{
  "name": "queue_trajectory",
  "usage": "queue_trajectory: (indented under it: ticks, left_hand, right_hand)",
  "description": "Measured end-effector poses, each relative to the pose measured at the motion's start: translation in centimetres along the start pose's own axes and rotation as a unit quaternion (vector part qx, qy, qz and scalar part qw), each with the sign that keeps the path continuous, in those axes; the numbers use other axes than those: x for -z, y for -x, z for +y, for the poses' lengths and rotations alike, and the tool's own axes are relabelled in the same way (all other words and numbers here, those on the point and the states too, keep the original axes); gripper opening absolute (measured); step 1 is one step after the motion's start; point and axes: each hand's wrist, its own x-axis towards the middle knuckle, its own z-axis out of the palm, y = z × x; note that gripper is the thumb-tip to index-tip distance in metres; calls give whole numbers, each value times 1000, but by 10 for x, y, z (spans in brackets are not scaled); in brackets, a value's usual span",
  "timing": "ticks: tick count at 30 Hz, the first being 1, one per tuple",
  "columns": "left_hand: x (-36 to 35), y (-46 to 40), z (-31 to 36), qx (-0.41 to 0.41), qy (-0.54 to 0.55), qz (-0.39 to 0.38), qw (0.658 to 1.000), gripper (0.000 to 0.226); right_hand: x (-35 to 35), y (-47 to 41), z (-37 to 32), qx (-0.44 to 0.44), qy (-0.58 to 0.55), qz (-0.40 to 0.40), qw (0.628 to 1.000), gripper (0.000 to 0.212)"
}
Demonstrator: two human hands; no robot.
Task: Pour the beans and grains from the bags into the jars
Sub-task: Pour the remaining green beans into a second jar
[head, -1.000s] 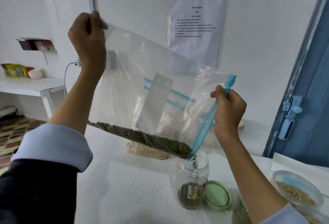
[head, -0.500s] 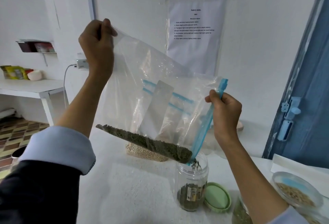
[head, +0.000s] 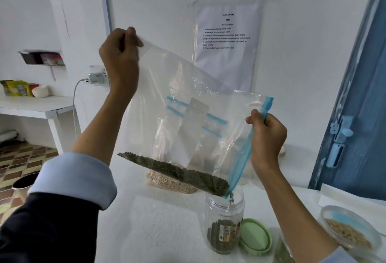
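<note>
Even, soft, bright indoor light, no hard shadows, white wall (head: 302, 32) slightly washed out, wide-angle bending at frame edges, mild softness throughout, notice print (head: 226, 32) barely legible

A white table (head: 158, 227) fills the lower middle of the frame. On it, at lower centre right, stands an open clear jar (head: 224, 221) partly filled with green beans, with a green lid (head: 255, 236) lying just beside it on the right. Behind, a bag of pale grains (head: 169, 183) rests on the tabletop. At the lower right edge sits a clear container of tan grains (head: 348, 229).
</note>
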Motion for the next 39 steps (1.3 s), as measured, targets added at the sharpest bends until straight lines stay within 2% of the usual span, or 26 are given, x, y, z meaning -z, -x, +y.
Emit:
queue_trajectory:
  ticks: [22,26,29,39]
  left_hand:
    - [3,-3,3,-9,-9,17,1000,33]
    - [1,-2,5,-14,-15,7,1000,33]
    - [2,-4,7,-17,-8,8,1000,33]
    - [-3,-5,17,-21,9,-9,1000,33]
  right_hand:
    - [6,0,0,-17,-16,-6,1000,25]
    - [6,1,1,-20,-17,-14,1000,25]
    - [7,1,1,-10,-25,14,1000,27]
    - [4,4,-2,-11,-23,-10,1000,25]
